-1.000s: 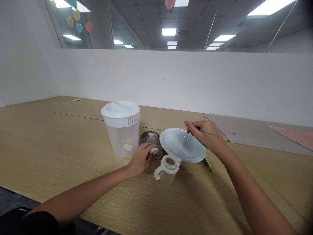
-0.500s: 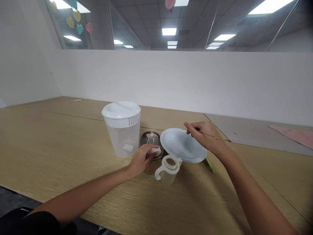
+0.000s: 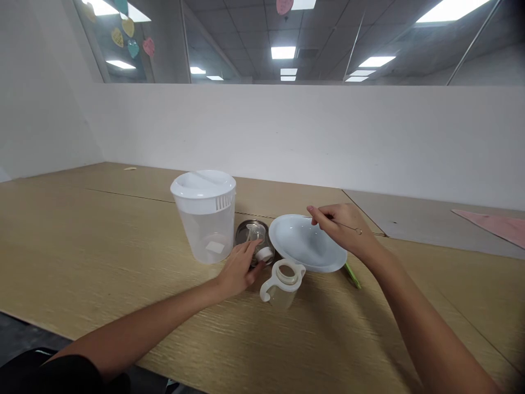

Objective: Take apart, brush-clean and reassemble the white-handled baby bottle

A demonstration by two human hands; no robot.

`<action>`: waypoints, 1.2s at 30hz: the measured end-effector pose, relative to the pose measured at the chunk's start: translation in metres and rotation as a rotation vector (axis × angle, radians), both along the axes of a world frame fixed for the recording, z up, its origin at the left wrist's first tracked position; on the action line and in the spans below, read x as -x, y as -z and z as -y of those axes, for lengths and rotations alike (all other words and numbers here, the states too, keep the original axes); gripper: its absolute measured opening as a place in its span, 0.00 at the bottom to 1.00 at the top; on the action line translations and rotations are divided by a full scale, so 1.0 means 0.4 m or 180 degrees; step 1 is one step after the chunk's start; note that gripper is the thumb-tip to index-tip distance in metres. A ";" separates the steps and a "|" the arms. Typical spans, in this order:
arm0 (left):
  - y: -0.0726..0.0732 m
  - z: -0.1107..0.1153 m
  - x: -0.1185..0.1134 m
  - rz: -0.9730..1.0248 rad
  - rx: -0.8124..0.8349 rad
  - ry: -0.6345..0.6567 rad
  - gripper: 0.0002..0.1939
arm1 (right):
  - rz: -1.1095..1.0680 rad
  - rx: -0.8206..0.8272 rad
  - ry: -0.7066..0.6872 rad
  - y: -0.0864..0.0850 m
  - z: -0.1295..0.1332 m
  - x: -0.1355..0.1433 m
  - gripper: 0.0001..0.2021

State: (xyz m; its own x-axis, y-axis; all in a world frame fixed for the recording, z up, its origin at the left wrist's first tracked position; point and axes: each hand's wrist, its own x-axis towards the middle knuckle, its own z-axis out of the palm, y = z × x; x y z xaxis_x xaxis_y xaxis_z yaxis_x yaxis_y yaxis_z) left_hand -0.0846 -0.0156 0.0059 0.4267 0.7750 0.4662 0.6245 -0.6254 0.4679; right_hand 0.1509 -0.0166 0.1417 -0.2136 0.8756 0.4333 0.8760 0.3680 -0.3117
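Note:
My left hand (image 3: pixel 240 268) is at the near side of a round metal dish (image 3: pixel 240 241), fingers apart, with index finger and thumb on either side of a small white cap (image 3: pixel 263 254). A small clear glass vessel (image 3: pixel 256 232) lies in the same dish behind the cap. My right hand (image 3: pixel 338 221) is closed on a thin metal rod with a small ring at its end (image 3: pixel 358 231), above the right rim of a white oval bowl (image 3: pixel 307 243). A clear cup with a white hooked collar (image 3: pixel 283 282) stands in front of dish and bowl.
A translucent bucket with a white lid (image 3: pixel 205 219) stands left of the dish. Something slim and green (image 3: pixel 353 275) sticks out by the bowl's right side. A pink cloth (image 3: pixel 496 227) lies far right, a small pale piece (image 3: pixel 130 168) far left. A white wall rises behind the table.
My left hand has loosened from the white cap, its fingers spreading and drawing slightly back so more of the cap shows. My right hand has barely moved.

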 end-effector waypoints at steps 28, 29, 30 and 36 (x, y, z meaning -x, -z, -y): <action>-0.003 0.003 0.000 -0.1478 -0.0458 -0.0468 0.35 | 0.0208 0.0013 0.0047 0.005 -0.004 0.000 0.26; -0.004 0.003 0.000 -0.1541 -0.0469 -0.0480 0.35 | 0.0204 0.0019 0.0043 0.005 -0.004 0.000 0.26; -0.005 0.003 0.000 -0.1580 -0.0471 -0.0484 0.35 | 0.0198 0.0020 0.0039 0.005 -0.004 0.001 0.26; -0.004 0.001 0.001 -0.1449 -0.0324 -0.0380 0.34 | 0.0222 0.0025 0.0070 0.009 -0.008 -0.001 0.25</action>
State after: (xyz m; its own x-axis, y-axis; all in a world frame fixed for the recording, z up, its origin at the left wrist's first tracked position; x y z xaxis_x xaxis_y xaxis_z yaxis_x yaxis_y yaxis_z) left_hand -0.0851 -0.0160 0.0073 0.5160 0.7911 0.3286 0.8219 -0.5653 0.0704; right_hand 0.1511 -0.0136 0.1380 -0.2238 0.8837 0.4111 0.9035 0.3463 -0.2524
